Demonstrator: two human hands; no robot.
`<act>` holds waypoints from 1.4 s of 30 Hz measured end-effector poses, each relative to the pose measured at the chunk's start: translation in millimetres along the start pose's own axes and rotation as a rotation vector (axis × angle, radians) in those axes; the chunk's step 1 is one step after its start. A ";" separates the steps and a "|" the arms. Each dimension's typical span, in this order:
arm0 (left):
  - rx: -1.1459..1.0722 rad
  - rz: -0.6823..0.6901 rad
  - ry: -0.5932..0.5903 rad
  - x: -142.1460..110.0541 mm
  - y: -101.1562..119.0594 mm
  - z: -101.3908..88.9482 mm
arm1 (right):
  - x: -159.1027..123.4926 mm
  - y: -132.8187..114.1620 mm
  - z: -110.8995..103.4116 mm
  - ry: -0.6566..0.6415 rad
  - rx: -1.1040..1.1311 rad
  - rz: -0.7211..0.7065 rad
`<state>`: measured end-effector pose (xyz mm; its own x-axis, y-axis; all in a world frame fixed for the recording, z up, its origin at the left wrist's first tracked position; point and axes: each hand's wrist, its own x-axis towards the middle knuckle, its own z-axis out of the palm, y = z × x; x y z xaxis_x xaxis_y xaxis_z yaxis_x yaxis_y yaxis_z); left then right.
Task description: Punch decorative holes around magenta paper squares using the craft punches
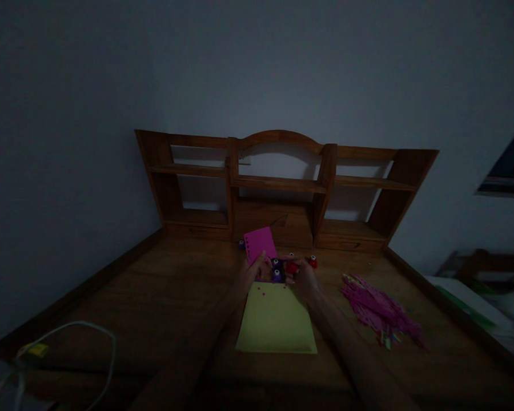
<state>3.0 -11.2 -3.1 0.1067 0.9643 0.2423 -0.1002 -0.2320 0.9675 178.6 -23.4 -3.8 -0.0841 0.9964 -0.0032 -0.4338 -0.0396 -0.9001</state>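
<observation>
Pink sheet [260, 242], left edge notched, rest apparently uncut, is pinched by left hand [253, 270], right hand [305, 277] gripping red object [291, 267].

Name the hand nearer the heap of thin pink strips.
Right. The right hand is left of the heap, not touching it; the left hand is farther left, holding a square pink paper sheet.

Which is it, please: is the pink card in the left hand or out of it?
In: the left hand holds the pink card, its thumb lying over the lower edge.
</observation>
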 end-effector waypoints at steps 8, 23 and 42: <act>-0.044 -0.024 -0.024 -1.0 -2.0 -2.6 | -8.3 3.8 7.2 -0.040 -0.111 -0.073; 0.100 0.012 -0.060 -0.5 1.1 -5.6 | -19.9 -2.6 17.7 -0.027 -0.017 -0.054; 0.144 0.035 0.053 -3.3 11.5 -1.1 | -22.3 0.9 14.9 -0.118 -0.144 -0.062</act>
<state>0.4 -16.9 7.1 0.0528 0.9598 0.2755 0.0403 -0.2777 0.9598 166.8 -46.7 2.0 -0.1696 0.9807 0.0972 -0.3089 0.0408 -0.9502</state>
